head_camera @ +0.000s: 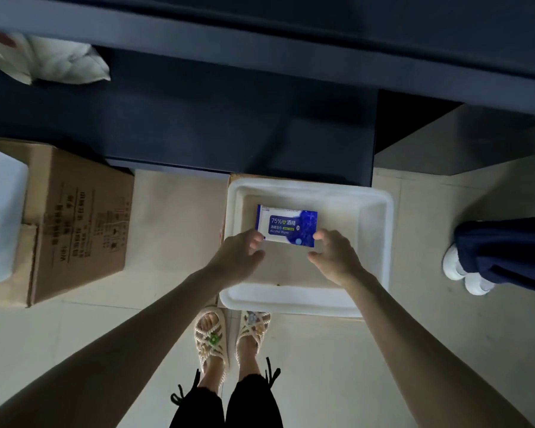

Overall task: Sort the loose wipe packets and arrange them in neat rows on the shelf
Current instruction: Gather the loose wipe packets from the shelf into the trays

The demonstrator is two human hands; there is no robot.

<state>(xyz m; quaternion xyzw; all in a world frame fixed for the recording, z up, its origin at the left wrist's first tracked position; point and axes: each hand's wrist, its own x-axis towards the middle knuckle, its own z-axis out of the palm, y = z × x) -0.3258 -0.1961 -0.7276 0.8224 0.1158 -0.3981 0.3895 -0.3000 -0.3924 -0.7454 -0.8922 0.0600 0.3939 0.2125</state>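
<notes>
Centrally, wipe packet (286, 225) in tub (291, 299), hands (240, 253) (335, 256) pinching near corners

The wipe packet (288, 225) is blue and white, printed "75% Alcohol Wipes"; label up. It is inside the white tub (380, 211), toward the far wall.
</notes>
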